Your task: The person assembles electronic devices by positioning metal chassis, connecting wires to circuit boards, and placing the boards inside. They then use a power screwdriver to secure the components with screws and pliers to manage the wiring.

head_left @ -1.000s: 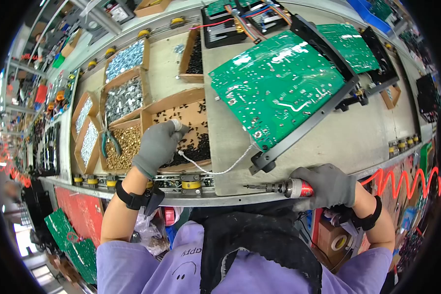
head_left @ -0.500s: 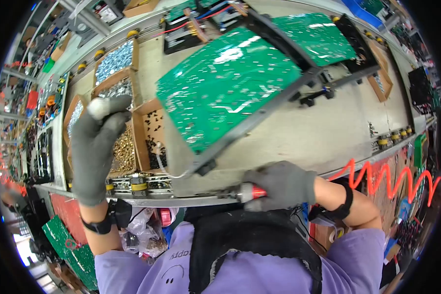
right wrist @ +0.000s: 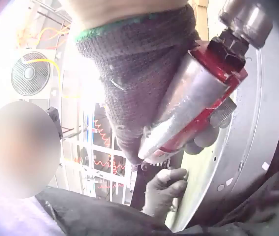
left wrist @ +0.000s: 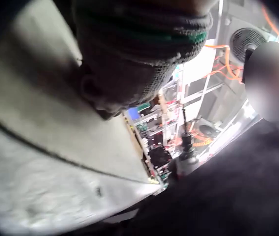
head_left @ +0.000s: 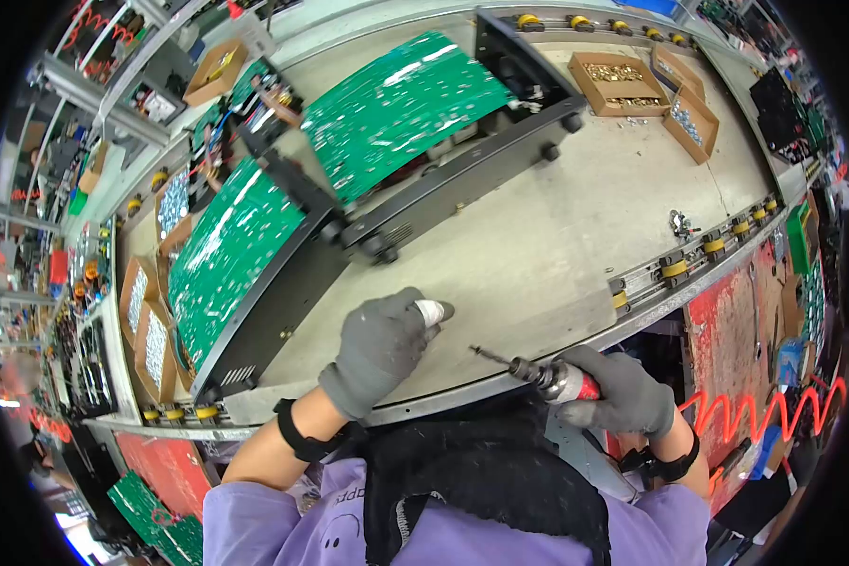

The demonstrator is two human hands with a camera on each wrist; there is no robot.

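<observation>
My right hand [head_left: 623, 391], in a grey glove, grips a red and silver pneumatic screwdriver [head_left: 561, 382] near the table's front edge, its bit pointing left. In the right wrist view the driver's metal body [right wrist: 184, 103] lies along the glove. My gloved left hand [head_left: 377, 349] is over the bare metal plate, left of the bit, with fingers curled and white tape round one fingertip. No item shows in that hand. Beyond it stand two black chassis with green circuit boards: one at left [head_left: 231, 259], one farther back [head_left: 401, 118].
Cardboard trays of metal parts stand at left [head_left: 156, 349] and back right [head_left: 618, 85]. The left chassis overlaps the left trays in the head view. Yellow rollers [head_left: 674, 269] line the front rail. A red coiled hose [head_left: 764, 410] hangs at right.
Both chassis have shifted left in the head view, exposing trays at back right. My left hand left the black-screw tray, rose at left, then came right over the plate. My right hand still grips the screwdriver.
</observation>
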